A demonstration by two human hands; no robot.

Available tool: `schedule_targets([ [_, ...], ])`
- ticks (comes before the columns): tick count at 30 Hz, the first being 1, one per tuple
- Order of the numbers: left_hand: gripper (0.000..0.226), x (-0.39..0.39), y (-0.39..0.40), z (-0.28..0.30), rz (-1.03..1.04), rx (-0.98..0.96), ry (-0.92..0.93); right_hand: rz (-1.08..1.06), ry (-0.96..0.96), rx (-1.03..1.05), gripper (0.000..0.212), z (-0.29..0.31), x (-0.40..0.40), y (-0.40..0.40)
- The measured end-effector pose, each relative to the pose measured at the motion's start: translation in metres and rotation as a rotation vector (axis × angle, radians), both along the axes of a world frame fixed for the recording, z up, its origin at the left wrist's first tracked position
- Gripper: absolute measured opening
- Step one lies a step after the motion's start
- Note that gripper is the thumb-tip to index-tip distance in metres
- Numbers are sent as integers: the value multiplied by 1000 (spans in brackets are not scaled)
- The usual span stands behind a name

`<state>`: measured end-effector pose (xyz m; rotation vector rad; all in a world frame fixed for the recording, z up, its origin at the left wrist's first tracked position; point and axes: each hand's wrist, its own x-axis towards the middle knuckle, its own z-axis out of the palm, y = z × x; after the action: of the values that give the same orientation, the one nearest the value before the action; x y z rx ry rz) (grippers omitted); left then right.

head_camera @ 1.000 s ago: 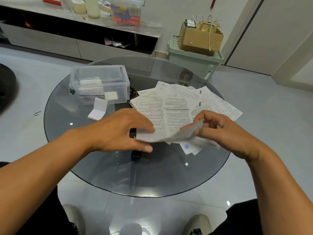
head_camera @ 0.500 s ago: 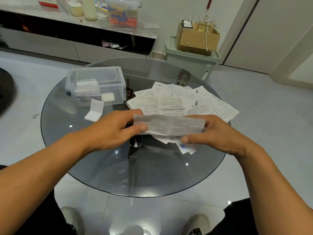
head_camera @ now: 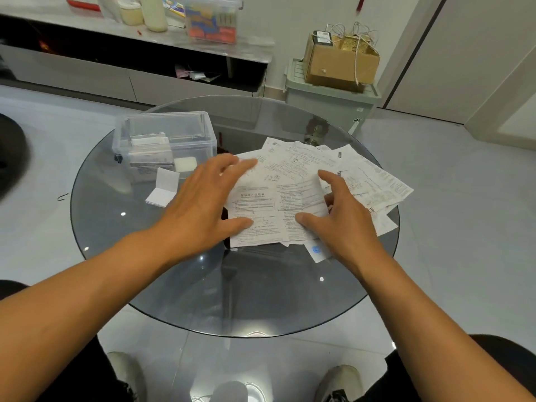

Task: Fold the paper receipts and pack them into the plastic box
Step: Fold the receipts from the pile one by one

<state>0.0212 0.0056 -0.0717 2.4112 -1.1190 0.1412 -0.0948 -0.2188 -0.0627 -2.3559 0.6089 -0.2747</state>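
Lifted receipt [head_camera: 278, 211] now flat on pile; both hands [head_camera: 200, 208] [head_camera: 345, 224] spread, pressing it; print unreadable

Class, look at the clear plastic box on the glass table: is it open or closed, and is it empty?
Open, not empty. The plastic box shows no lid on top, and folded papers stand inside it.

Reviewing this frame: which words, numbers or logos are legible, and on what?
None can be read.
White printed paper sheets on the round glass table: dense print and a bold heading, too blurred.
Clear plastic box: folded slips inside, print unreadable.
Small white slip: blue round mark, illegible.
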Motion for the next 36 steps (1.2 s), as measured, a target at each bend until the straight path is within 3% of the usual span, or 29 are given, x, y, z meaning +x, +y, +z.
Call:
schedule_targets([
  [2,72,3,3,1,-148,92,-103,-52,8,-102,84,1,1,0],
  [5,67,2,3,-5,-295,223,-32,-102,37,-105,76,1,3,-4],
  [8,66,0,2,-14,-306,267,45,-117,7,93,71,3,5,-6],
  [12,62,-1,-1,-12,-277,282,101,-90,-204,386,59,13,3,1],
  [16,99,-1,-2,-5,-177,150,276,137,-285,479,34,23,-3,16],
  [19,125,0,0,1,-189,-25,431,316,-127,303,29,15,-5,25],
  [22,130,1,6,3,-196,-52,372,403,-61,132,29,1,-4,24],
  [24,116,3,9,3,-197,-22,274,428,-74,72,29,-5,-1,20],
  [28,39,9,11,3,-220,116,140,432,-45,108,54,-5,0,15],
  [31,37,8,9,3,-187,75,270,419,-29,78,59,-6,2,12],
  [34,32,7,10,7,-125,-16,513,379,-33,136,34,-7,5,13],
  [36,35,6,11,12,-158,16,541,353,-68,118,16,-9,6,16],
])
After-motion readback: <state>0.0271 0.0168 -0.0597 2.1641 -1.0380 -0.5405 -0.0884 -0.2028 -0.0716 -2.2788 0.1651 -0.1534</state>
